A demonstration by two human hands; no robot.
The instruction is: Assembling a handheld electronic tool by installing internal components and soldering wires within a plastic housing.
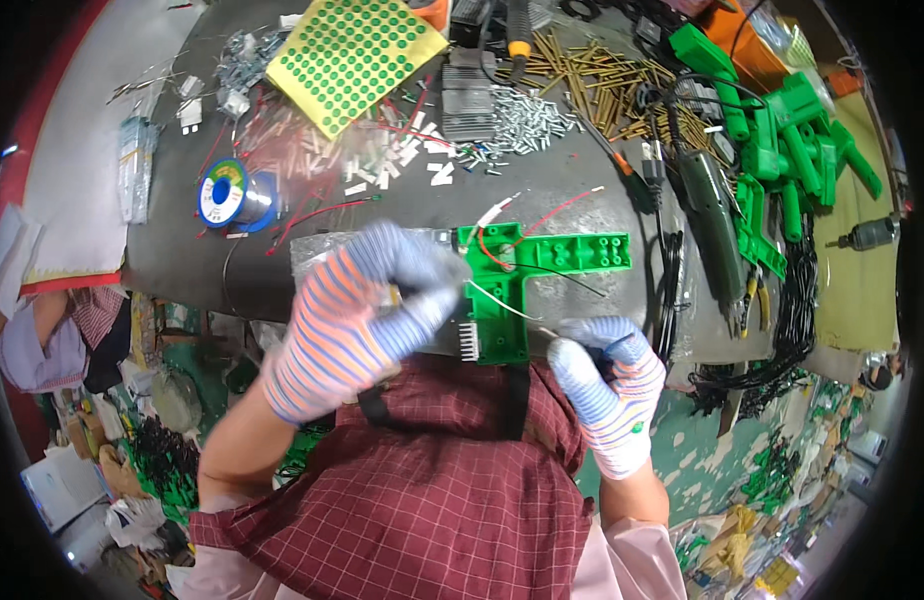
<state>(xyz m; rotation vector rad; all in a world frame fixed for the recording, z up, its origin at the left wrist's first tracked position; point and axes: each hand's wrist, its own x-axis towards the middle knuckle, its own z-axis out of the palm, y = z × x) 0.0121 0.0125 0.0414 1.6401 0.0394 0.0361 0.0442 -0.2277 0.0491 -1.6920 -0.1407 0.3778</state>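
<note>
A green plastic housing half point(502, 320) lies open side up at the table's near edge. Red and black wires point(557, 268) sit in it, and a finned metal piece point(469, 341) stands at its lower left. My left hand point(347, 320), in a striped glove, is closed by the housing's left side; its fingertips are blurred and what they hold is hidden. A thin pale wire point(502, 302) runs across the housing from near these fingers toward my right hand point(612, 390). That gloved hand pinches the wire's end between thumb and forefinger, right of the housing.
A solder spool point(238, 195) stands at left. Behind lie white sleeves point(407, 150), screws point(530, 122), brass rods point(622, 85) and a yellow sheet of green dots point(357, 60). Rightward are a soldering iron point(627, 165), black cables point(672, 290) and green housings point(797, 130).
</note>
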